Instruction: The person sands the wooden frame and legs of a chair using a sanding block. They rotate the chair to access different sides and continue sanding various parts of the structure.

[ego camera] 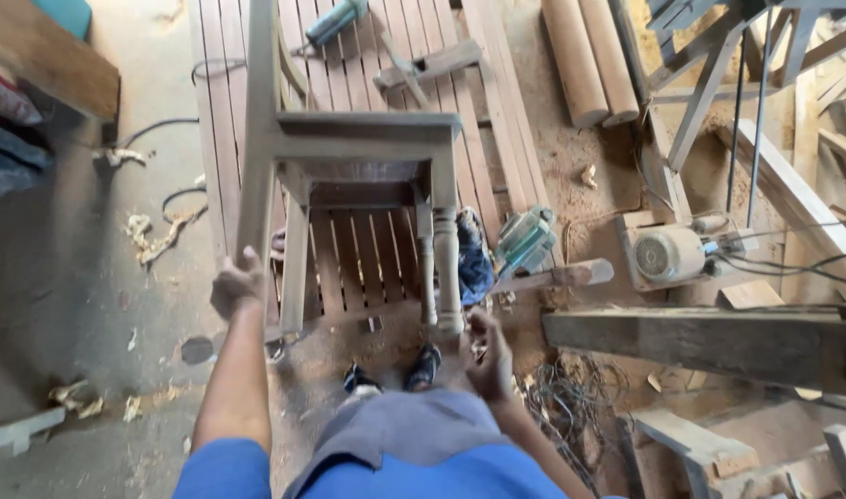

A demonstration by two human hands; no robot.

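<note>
Two hands on a bare wooden chair frame (358,176) at frame centre | left hand (236,286) clenched around its long back post | right hand (487,356) just below the turned leg, fingers curled, grasp unclear | slatted panel (349,55) beneath; green power tool (525,238) right of centre

- Upper body: short-sleeved blue shirt (423,476); the sleeve on the left arm ends above the elbow.
- Lower body: grey-blue shorts or trousers (414,425), visible below the shirt hem.
- Forearms: bare on both sides, no watch or band visible.
- Left hand (236,285) and right hand (488,356): bare, no gloves.
- Feet: dark open sandals (392,374) with blue-tinted straps.
</note>
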